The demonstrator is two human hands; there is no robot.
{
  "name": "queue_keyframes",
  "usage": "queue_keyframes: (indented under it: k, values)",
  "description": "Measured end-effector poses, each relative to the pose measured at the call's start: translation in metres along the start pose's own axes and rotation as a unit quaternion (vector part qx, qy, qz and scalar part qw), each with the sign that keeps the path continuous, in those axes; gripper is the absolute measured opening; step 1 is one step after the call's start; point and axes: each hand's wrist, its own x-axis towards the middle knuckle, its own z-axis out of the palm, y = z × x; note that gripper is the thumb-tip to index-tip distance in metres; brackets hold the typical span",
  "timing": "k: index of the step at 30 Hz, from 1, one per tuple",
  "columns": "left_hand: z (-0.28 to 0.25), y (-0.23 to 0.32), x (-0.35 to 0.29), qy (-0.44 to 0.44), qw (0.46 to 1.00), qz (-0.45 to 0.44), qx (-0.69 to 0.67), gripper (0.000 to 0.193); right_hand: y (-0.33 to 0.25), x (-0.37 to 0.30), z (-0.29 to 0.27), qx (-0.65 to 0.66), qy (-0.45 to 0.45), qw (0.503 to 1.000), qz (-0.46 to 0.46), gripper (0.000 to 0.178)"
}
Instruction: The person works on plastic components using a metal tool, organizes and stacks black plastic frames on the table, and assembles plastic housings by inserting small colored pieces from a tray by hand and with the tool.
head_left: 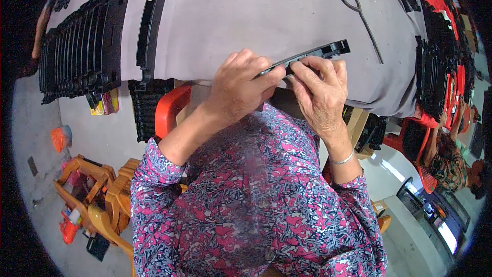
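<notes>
**Black plastic strip, held**

A long, narrow black plastic strip (pixel 307 57) is lying nearly flat, tilting up toward the right, above the near edge of the grey table; its right end, notched and blocky, is projecting free.

strip (pixel 307 56): sitting between both hands, over the table (pixel 246 15) edge
stack (pixel 82 43): lying far left
hook (pixel 361 15): lying right, behind

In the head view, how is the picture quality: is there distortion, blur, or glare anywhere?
In the head view, fisheye distortion bends the grey table edge and darkens the corners; lighting is even and soft, and both hands, left hand and right hand, on the black plastic strip look sharp; a hazy smear blurs the patterned shirt; a screen at lower right glares.
</notes>
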Motion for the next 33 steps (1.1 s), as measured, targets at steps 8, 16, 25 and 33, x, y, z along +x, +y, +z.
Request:
queue_keyframes:
  k: [8, 16, 25, 33]
  values:
    - [-0.002, 0.0, -0.001, 0.0, 1.0, -0.003, -0.006, 0.036, 0.0, 0.006, -0.005, -0.022, -0.021, 0.999, -0.026, 0.019]
    - [-0.004, 0.0, 0.001, -0.021, 0.999, -0.014, -0.035, 0.037, 0.01, 0.013, -0.008, -0.006, -0.062, 0.995, -0.076, 0.018]
    - [-0.003, 0.001, 0.002, -0.021, 0.999, -0.011, -0.031, 0.033, 0.01, 0.015, -0.01, 0.013, -0.081, 0.993, -0.08, 0.021]
    - [-0.019, -0.01, 0.011, -0.065, 0.996, 0.027, -0.046, 0.027, 0.023, 0.004, -0.029, 0.142, 0.089, 0.986, 0.025, 0.014]
